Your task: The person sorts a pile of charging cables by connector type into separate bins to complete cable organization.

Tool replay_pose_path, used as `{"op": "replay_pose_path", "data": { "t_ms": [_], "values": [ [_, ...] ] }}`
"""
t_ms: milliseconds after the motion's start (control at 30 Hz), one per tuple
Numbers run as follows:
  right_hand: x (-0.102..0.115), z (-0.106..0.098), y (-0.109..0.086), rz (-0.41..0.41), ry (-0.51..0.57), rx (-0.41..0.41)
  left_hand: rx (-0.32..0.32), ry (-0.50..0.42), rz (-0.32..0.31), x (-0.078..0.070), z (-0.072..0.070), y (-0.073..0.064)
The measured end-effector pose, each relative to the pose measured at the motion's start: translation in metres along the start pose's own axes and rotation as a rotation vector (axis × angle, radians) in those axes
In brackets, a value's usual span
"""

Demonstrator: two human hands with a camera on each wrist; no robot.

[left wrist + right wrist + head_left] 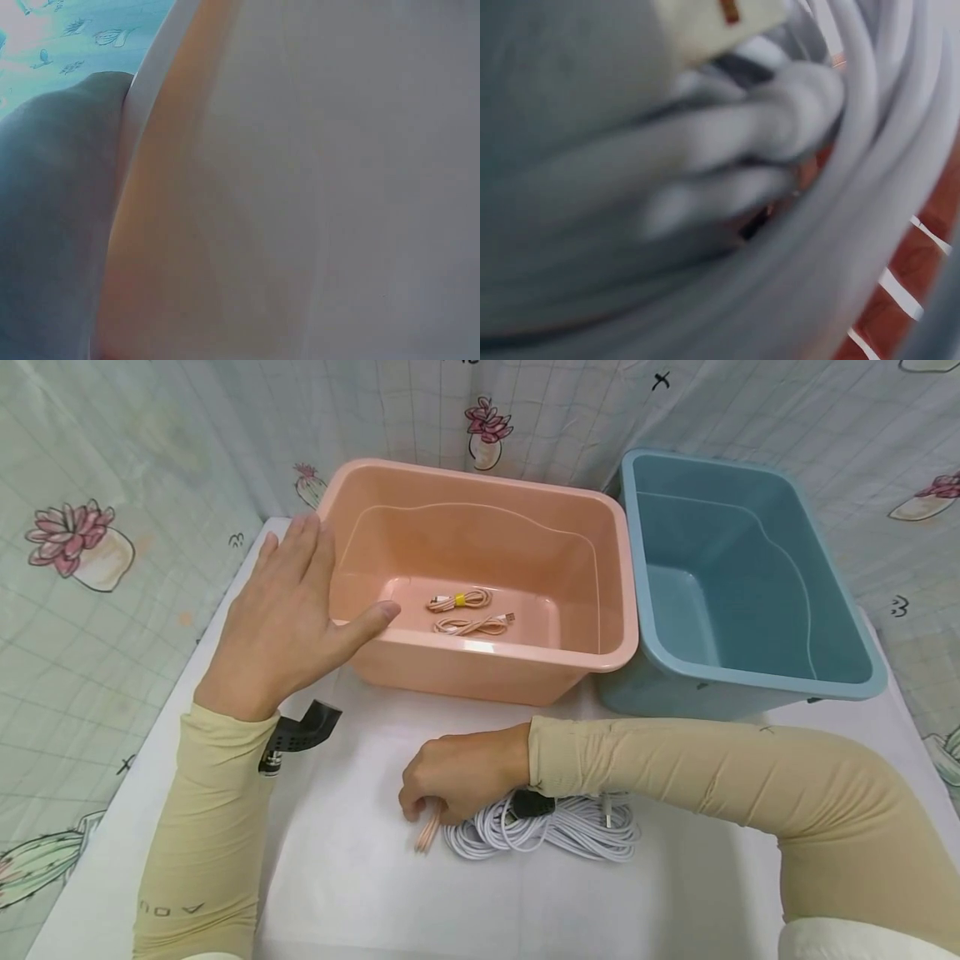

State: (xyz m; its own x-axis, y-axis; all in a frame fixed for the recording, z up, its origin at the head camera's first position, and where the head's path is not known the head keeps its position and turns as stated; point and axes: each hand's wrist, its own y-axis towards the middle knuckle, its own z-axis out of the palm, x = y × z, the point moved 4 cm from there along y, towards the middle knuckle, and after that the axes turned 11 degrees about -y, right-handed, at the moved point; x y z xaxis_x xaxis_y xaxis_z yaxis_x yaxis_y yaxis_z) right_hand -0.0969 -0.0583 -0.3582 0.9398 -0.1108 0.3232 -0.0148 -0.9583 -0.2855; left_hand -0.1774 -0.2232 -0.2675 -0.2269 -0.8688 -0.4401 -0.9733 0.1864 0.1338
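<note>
The right hand [463, 772] pinches the cable [428, 833], likely light and bendy, best held mid-bundle; the left hand [281, 610], straight-fingered, meets the bin [540, 658].

Bin wall [315, 187] fills most of the view, orange near the edge, fading to dull grey rightward. Pale rim [152, 75] slants from top centre-left down to bottom left. Left hand [56, 225]: rounded, dim part only, left of rim; contact unclear. Printed cloth [82, 45] top left, washed-out blue.
</note>
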Motion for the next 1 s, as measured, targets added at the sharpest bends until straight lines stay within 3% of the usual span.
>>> {"op": "replay_pose_path", "data": {
  "t_ms": [433,1000],
  "values": [
    [-0.0038,0.0008,-0.0022,0.034,-0.022,0.022,0.009,0.004,-0.008,-0.0017,-0.0005,0.0001],
    [-0.0063,-0.0016,-0.0032,0.05,-0.054,-0.013,0.0,0.004,0.001,0.0005,0.0,-0.0007]
  ]
}}
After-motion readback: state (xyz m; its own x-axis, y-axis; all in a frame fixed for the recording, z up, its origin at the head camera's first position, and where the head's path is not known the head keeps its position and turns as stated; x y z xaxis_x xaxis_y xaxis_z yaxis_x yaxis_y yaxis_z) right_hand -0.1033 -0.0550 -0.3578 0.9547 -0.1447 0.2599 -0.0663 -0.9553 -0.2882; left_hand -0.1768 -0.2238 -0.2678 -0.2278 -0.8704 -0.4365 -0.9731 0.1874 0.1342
